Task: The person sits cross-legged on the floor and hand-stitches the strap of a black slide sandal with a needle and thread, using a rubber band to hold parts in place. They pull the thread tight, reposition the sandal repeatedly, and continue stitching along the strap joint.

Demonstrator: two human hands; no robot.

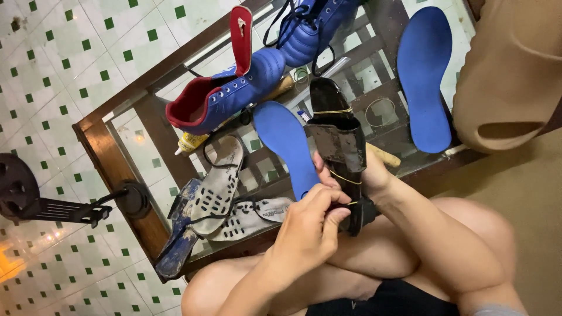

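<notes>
I hold a black sandal (338, 137) upright over my knees, with yellowish rubber bands (345, 177) wrapped around it. My right hand (374, 175) grips the sandal from behind, near its heel end. In front, my left hand (310, 225) pinches the lowest band against the sandal's bottom end with thumb and fingertips. A blue insole (287, 146) lies on the glass table right behind the sandal.
The wood-framed glass table (111, 158) carries a blue boot with red lining (225, 93), a second blue boot (310, 29), another blue insole (424, 76), two white perforated insoles (219, 184), a yellow glue tube (190, 142) and a worn blue sole (178, 237). A tan foam slipper (509, 76) sits top right. A black stand (35, 196) rests on the tiled floor.
</notes>
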